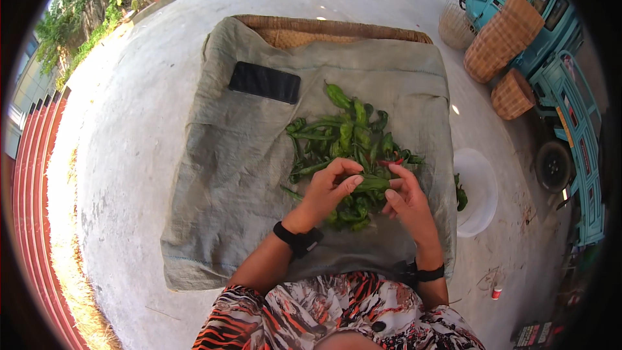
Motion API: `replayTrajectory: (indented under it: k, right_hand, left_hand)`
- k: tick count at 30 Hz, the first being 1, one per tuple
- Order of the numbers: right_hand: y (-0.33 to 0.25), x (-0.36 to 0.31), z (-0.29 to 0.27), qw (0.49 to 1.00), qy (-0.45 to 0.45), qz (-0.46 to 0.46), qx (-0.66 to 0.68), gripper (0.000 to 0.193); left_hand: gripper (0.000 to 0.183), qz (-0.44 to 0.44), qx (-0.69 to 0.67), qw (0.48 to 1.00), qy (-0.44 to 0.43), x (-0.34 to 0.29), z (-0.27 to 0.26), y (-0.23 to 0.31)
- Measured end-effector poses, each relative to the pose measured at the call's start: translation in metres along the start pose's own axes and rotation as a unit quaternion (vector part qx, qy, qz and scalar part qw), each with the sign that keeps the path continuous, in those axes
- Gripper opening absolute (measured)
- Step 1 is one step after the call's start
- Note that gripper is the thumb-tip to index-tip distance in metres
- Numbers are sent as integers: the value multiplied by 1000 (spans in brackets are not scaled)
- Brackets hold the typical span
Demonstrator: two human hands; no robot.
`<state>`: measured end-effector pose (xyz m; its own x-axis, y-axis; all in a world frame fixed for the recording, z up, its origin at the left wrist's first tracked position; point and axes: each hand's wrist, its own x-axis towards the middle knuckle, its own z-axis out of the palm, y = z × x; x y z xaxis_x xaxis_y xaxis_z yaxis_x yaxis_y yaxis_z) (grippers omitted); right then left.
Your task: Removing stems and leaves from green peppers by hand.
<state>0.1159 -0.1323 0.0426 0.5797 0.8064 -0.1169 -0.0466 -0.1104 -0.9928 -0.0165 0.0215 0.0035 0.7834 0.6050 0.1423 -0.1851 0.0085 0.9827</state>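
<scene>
A heap of green chili peppers (345, 135) lies on a grey woven cloth (240, 175) in front of me. One larger green pepper (374, 183) stretches between my hands over the near part of the heap. My left hand (324, 190) pinches its left end with thumb and fingers. At the other end, the curled fingers and thumb of my right hand (409, 203) close on it. Just beyond my right fingertips a red pepper (390, 162) shows among the green ones. My fingers partly cover the held pepper's ends.
A black phone (264, 82) lies on the cloth at far left. The cloth covers a wicker surface with a raised rim (337, 28). Right of it stands a white tub (476, 201) with some green inside. Wicker baskets (503, 35) and a turquoise vehicle (576, 129) are farther right.
</scene>
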Motion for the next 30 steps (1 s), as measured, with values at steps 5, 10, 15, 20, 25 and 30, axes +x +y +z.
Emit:
replayTrajectory:
  k: [5, 10, 15, 20, 25, 30]
  right_hand:
    - [2, -5, 5, 992, -71, -10, -103, 34]
    - [1, -8, 0, 999, -28, 6, -23, 34]
    - [-7, -13, -45, 980, 183, -20, 80, 28]
    - [-7, -21, -103, 925, 359, -106, 67, 27]
    - [-11, -20, -102, 907, 408, -101, -28, 35]
    - [-39, 17, -56, 984, 121, -59, -118, 31]
  left_hand:
    - [17, -45, -58, 997, -6, -2, -2, 1]
    - [19, -33, -65, 997, -7, -1, -2, -4]
    - [15, -25, -55, 998, -1, 5, -4, -18]
    - [13, -33, -28, 999, 1, 4, -8, -28]
    - [12, -30, -25, 999, 0, 4, -9, -36]
    - [12, -32, -22, 999, -7, 7, -9, -37]
